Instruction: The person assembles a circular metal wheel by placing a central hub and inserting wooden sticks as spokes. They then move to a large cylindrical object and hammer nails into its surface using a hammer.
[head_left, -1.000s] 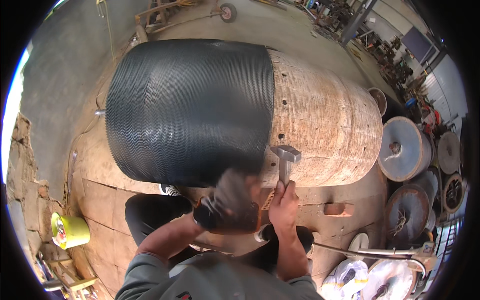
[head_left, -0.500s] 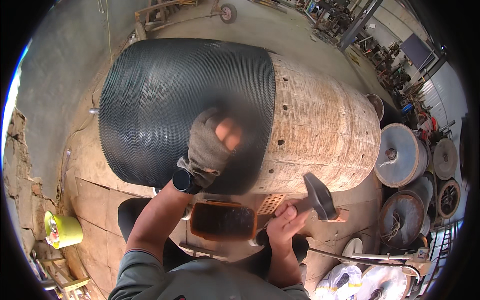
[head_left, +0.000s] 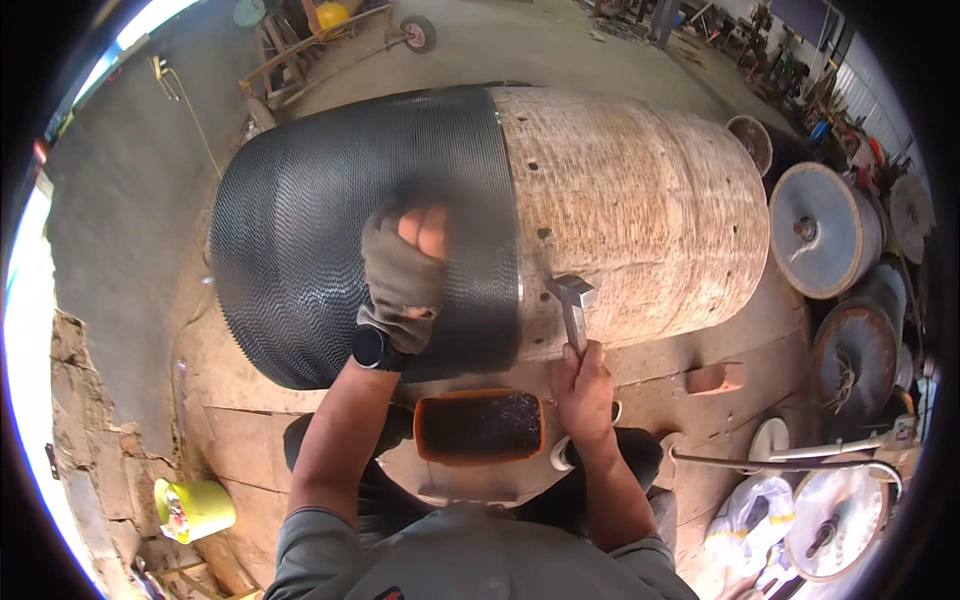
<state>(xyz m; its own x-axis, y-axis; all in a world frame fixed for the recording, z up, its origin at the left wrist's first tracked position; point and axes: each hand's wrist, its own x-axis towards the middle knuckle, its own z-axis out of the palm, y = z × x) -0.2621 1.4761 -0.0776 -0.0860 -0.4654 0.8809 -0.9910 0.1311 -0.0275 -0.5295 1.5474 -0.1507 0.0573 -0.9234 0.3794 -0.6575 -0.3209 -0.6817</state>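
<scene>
A big barrel-shaped drum lies across in front of me. Its left part carries a dark, finely ridged covering point(head_left: 300, 230), and its right part is a worn, pale wooden surface point(head_left: 640, 210) with several small holes. My left hand point(head_left: 405, 260), in a grey glove with bare fingertips, is curled against the dark covering. A dark blur around its fingertips hides what they hold, if anything. My right hand point(head_left: 585, 390) is closed round the handle of a hammer point(head_left: 574, 300), whose metal head stands up before the drum's lower pale part, close to the covering's edge.
An orange-rimmed tub point(head_left: 425, 430) sits between my legs below the drum. A brick point(head_left: 714, 378) lies on the floor to the right, near several metal-ended rollers point(head_left: 815, 230). A yellow bucket point(head_left: 208, 508) stands at lower left, and a wheeled frame point(head_left: 418, 35) is beyond the drum.
The hammer has swung from tilted right to upright, its head now up against the view of the drum. My right hand has risen. The whole view has shifted; my left hand stays at the covering.
</scene>
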